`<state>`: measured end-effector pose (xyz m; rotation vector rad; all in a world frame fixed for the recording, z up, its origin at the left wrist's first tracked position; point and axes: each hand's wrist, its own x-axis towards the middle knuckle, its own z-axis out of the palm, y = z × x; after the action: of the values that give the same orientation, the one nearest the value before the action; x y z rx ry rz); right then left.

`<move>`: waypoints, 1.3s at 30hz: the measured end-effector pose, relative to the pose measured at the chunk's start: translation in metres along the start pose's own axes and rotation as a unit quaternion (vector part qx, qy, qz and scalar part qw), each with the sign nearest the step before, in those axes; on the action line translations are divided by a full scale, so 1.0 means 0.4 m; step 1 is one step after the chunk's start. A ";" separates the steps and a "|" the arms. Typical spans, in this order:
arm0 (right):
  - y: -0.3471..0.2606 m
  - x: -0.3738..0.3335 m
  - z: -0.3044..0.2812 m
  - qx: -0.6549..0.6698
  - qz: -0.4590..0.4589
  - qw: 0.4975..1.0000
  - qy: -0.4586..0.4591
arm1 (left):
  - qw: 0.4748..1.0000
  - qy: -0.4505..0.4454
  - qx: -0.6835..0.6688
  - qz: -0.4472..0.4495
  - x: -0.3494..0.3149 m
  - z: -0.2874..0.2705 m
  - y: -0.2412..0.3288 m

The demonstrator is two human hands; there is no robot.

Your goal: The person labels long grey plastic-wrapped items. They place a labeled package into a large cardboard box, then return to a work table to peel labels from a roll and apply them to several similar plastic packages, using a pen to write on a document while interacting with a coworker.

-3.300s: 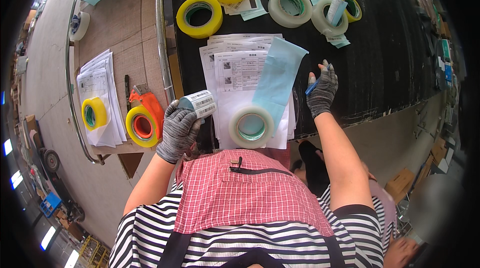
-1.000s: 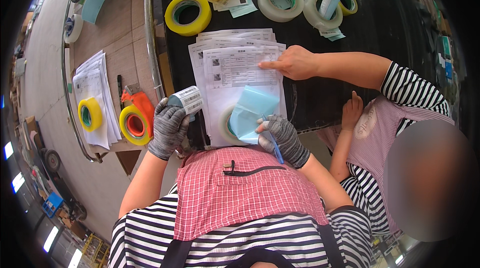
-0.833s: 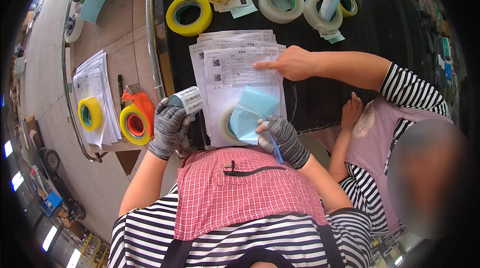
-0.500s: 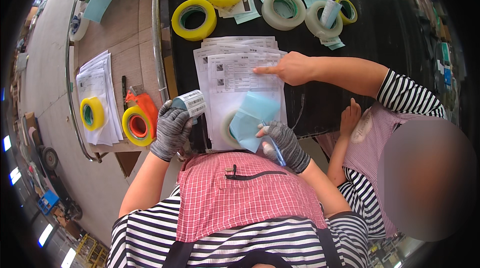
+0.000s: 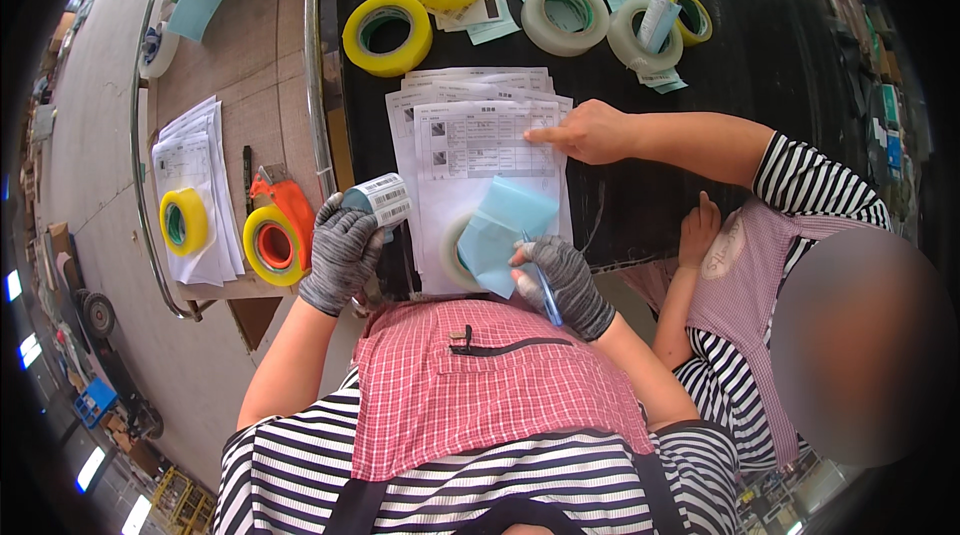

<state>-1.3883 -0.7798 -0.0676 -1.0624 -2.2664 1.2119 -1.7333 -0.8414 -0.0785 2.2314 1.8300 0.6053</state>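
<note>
My left hand (image 5: 343, 253), in a grey fingerless glove, is closed around a small roll of barcode labels (image 5: 382, 201). In my gloved right hand (image 5: 565, 285) is a blue pen (image 5: 548, 292), tilted, with its upper end toward my apron. Just beyond those fingers lies light-blue label backing paper (image 5: 507, 225), which partly covers a clear tape roll (image 5: 452, 253). Both rest on a stack of printed sheets (image 5: 489, 150). A co-worker's hand (image 5: 590, 132) reaches in from the right, its index finger touching the top sheet.
Yellow tape rolls (image 5: 388, 35) and clear tape rolls (image 5: 564, 17) stand along the far side of the black table (image 5: 760, 65). To the left, beyond a metal rail (image 5: 316, 65), a cart holds an orange tape dispenser (image 5: 277, 235), a black marker (image 5: 248, 178) and papers (image 5: 190, 160).
The co-worker's pointing finger has shifted slightly right along the sheet. The pen in my right hand has tilted a little more upright. My left hand still holds the label roll.
</note>
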 end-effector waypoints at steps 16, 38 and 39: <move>-0.002 0.009 0.033 0.028 -0.016 0.997 0.064 | 0.854 0.070 -0.386 -0.343 0.010 -0.024 0.112; -0.028 0.001 0.023 0.037 0.019 0.998 0.054 | 0.669 0.023 -0.597 -0.442 0.062 -0.074 0.150; -0.028 0.001 0.022 0.033 0.019 0.998 0.051 | 0.665 0.023 -0.600 -0.444 0.066 -0.076 0.153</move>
<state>-1.3988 -0.7883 -0.0635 -1.1209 -2.1241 1.2111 -1.6878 -0.8326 -0.0218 0.3823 1.4533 1.1188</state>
